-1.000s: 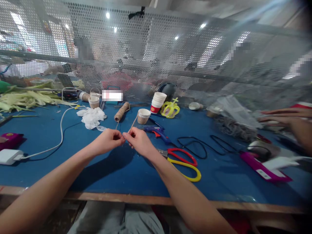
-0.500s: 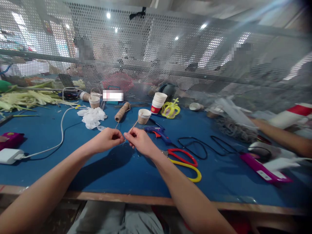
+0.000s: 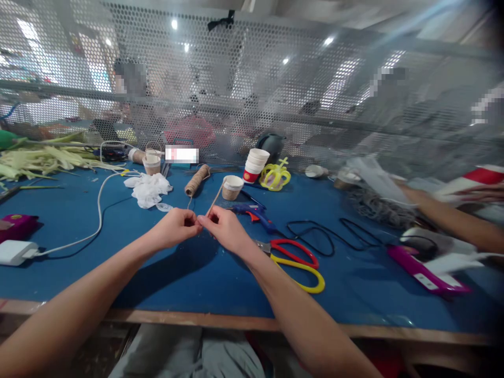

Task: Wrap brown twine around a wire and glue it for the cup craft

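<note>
My left hand (image 3: 177, 228) and my right hand (image 3: 225, 227) meet above the table, fingertips pinched close together. A tan strand of twine (image 3: 216, 199) slants from the rim of a small paper cup (image 3: 232, 190) into my right hand's fingers. That cup stands upright, its side wrapped in twine. Just behind my left hand lies a twine spool (image 3: 197, 181); its loose end runs down to the left fingers, which are closed on the twine. The exact spot between the fingertips is hidden. Beside my right forearm are scissors (image 3: 296, 254) with red and yellow handles.
A blue glue gun (image 3: 255, 212) with a black cord lies right of my hands. Farther back stand stacked paper cups (image 3: 255, 164) and a yellow crown-shaped piece (image 3: 274, 176). Crumpled white material (image 3: 148, 189) lies left. Another person's arm (image 3: 449, 218) reaches in at right, near a purple power strip (image 3: 427, 270).
My fingertips have drawn closer together, with the right hand shifted slightly left. The twine still runs to the cup. At far right, another person's hand now shows by the red-and-white object.
</note>
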`<state>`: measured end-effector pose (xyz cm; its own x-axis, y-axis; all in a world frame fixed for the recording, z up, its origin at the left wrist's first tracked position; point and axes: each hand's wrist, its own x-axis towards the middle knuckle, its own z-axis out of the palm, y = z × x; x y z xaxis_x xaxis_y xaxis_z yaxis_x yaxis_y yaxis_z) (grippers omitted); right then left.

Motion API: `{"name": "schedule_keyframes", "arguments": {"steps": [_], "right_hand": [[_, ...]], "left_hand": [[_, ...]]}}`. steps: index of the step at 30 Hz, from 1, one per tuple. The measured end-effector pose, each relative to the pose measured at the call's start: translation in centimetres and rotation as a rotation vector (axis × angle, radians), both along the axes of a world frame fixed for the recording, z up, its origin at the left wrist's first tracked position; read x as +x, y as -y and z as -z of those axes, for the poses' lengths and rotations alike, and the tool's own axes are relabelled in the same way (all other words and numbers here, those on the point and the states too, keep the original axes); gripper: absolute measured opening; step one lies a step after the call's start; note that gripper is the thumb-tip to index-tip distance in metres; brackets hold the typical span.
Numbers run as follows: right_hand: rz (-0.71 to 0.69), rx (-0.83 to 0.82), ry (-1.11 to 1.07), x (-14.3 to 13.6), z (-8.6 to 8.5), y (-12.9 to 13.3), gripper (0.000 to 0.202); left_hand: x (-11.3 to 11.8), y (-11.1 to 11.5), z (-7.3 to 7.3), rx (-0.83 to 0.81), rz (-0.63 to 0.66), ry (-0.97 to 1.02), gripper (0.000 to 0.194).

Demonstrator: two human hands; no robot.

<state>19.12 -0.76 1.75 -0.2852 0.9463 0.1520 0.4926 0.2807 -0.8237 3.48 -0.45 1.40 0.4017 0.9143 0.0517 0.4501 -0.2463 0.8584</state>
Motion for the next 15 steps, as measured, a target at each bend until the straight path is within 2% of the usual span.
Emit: {"name": "schedule_keyframes", "arguments": {"steps": [3, 5, 15], "right_hand": [[-0.113, -0.057, -0.108, 0.21, -0.01, 0.03, 0.019], [-0.140, -0.072, -0.128, 0.34, -0.10, 0.05, 0.019], [-0.015, -0.001, 0.041, 0.08, -0.57, 0.25, 0.021]], "left_hand": [[0.00, 0.03, -0.08, -0.065, 0.039, 0.066, 0.023], [-0.11, 0.03, -0.21, -0.081, 0.055, 0.084, 0.023], [-0.37, 0.01, -0.34, 0.031, 0.072, -0.027, 0.021]]}}
